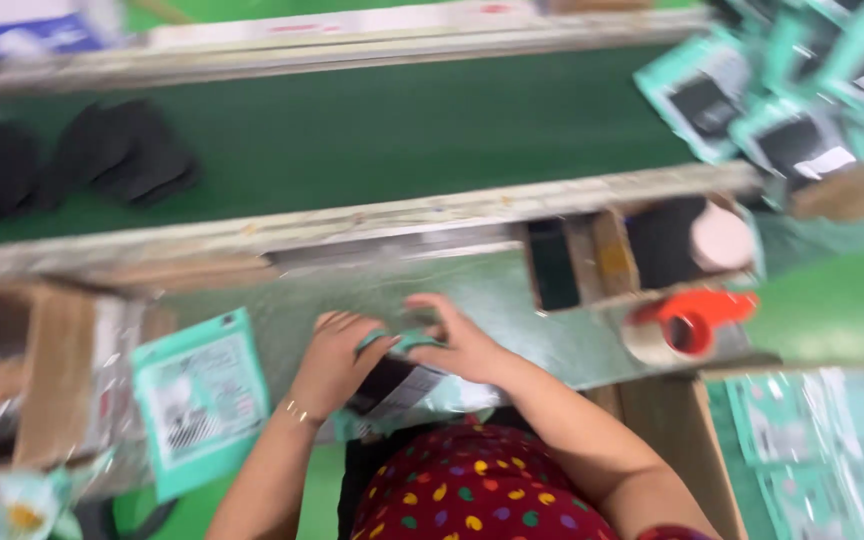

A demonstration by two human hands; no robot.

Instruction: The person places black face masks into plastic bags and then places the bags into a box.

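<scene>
Head view of a packing bench. The left hand (337, 362) and right hand (462, 345) meet over a teal plastic packet (397, 385) with a dark item inside; the fingers of both hands are curled onto its upper edge, pinching it, while the rest of the packet lies below the fingers, against the person's dotted red garment (472, 490). Left of the left fingers, a second teal packet with a printed label (202, 400) hangs over the bench edge, beside a cardboard box (47, 375). Right of the right fingers sits a red tape dispenser (687, 325). Beyond the fingertips runs a green conveyor belt (372, 130) carrying dark soft pieces (127, 155); more teal packets (792, 90) are heaped at the far right. Motion blur obscures finer detail.
</scene>
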